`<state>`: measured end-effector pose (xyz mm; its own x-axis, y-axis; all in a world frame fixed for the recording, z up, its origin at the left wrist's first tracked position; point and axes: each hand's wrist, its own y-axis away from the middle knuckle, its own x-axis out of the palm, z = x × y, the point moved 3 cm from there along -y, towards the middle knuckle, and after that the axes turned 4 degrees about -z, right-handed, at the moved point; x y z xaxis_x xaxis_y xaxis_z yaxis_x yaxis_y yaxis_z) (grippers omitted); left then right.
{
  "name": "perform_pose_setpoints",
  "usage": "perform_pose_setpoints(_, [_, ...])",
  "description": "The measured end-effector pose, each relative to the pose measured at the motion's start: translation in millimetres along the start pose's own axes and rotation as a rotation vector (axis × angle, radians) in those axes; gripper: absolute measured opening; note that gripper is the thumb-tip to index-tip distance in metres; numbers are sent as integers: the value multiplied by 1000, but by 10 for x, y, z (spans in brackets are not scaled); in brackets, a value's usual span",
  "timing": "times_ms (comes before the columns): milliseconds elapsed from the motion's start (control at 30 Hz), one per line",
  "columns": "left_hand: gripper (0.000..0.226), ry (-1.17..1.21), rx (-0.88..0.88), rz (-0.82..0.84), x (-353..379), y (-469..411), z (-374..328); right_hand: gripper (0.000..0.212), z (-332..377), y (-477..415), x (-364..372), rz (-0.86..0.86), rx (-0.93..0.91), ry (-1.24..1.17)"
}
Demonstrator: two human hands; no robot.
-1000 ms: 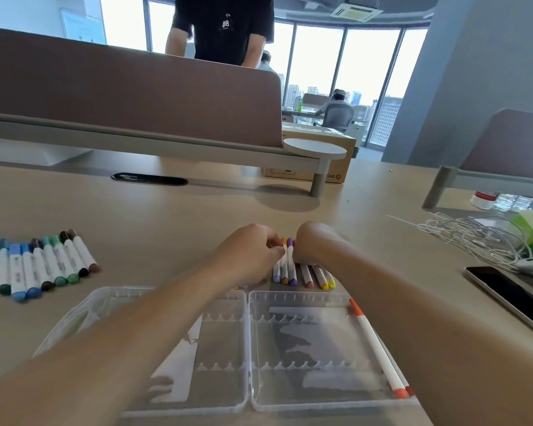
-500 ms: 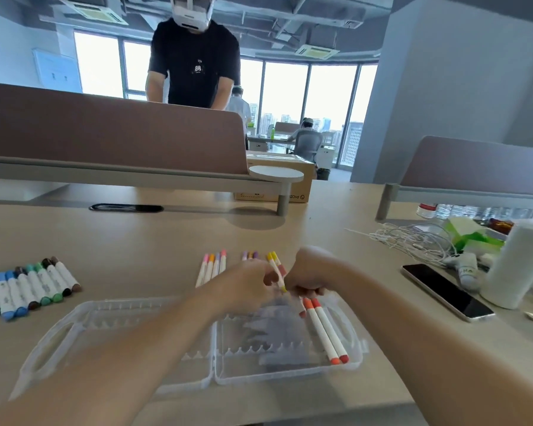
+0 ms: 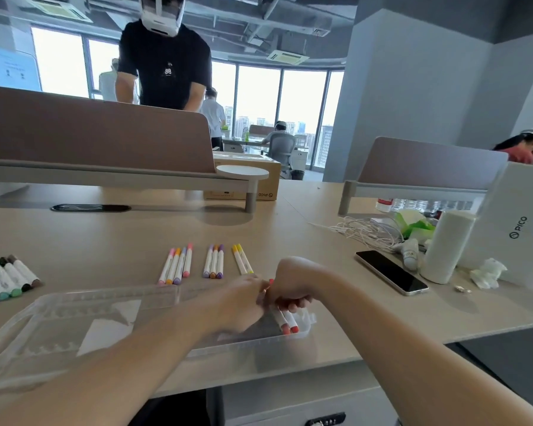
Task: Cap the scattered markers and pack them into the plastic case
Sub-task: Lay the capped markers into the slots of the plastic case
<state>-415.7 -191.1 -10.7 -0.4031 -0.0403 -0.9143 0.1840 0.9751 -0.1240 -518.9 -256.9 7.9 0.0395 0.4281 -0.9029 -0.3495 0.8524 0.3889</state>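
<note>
The clear plastic case (image 3: 74, 327) lies open at the table's front edge. My hands meet over its right half. My right hand (image 3: 290, 287) curls its fingers round thin white markers (image 3: 285, 322), whose red and orange caps lie in the case. My left hand (image 3: 243, 298) touches the right and pinches the same bundle, where a red tip (image 3: 271, 281) pokes up between the hands. Beyond the case lie capped thin markers: a pink, orange and purple group (image 3: 176, 265), a purple group (image 3: 213, 262) and a yellow pair (image 3: 242, 259).
Thick green and brown markers (image 3: 6, 279) lie in a row at the left. A phone (image 3: 391, 272), white cables (image 3: 366, 230), a white roll (image 3: 446, 244) and crumpled tissue (image 3: 486, 273) crowd the right. A desk divider (image 3: 99, 136) runs behind, with a person standing beyond it.
Both hands came back from the marker rows to the case's right half, bringing a marker down beside the ones lying there. The view tilted up.
</note>
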Motion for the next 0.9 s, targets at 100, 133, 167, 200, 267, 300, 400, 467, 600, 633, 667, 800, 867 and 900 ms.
perform_pose_setpoints(100, [29, 2, -7, -3, 32, 25, 16, 42, -43, -38, 17, 26, 15, -7])
perform_pose_setpoints(133, [30, 12, -12, 9, 46, 18, 26, 42, -54, -54, 9, 22, 21, -13])
perform_pose_setpoints(167, [29, 26, -14, 22, 62, 10, 21, 42, -64, -69, 5, 23, 27, -24])
perform_pose_setpoints(200, [31, 43, -19, 35, 86, -15, 31, 41, -72, -82, 5, 30, 31, -34])
perform_pose_setpoints(267, [35, 56, -30, 63, 120, -48, 50, 40, -74, -100, 24, 46, 31, -44])
perform_pose_setpoints(300, [37, 56, -34, 75, 136, -57, 58, 40, -75, -109, 36, 45, 26, -46])
perform_pose_setpoints(400, [45, 51, -38, 97, 173, -82, 93, 35, -74, -130, 71, 13, -2, -40])
perform_pose_setpoints(467, [46, 31, -43, 97, 187, -100, 123, 27, -78, -150, 73, -11, -11, -41])
perform_pose_setpoints(600, [36, 72, -62, 92, 195, -123, 143, 19, -77, -165, 71, 7, -5, -79])
perform_pose_setpoints(633, [28, 76, -55, 85, 190, -115, 137, 20, -64, -163, 72, 20, -6, -79])
perform_pose_setpoints(667, [21, 85, -42, 69, 185, -109, 131, 21, -49, -162, 72, 39, -7, -71])
perform_pose_setpoints(800, [14, 97, -32, 57, 201, -110, 112, 26, -15, -152, 68, 98, 5, -36])
perform_pose_setpoints(867, [23, 119, -39, 85, 217, -116, 111, 24, -24, -155, 68, 90, 13, -36])
perform_pose_setpoints(900, [29, 105, -42, 92, 212, -114, 104, 22, -35, -155, 70, 84, 15, -45])
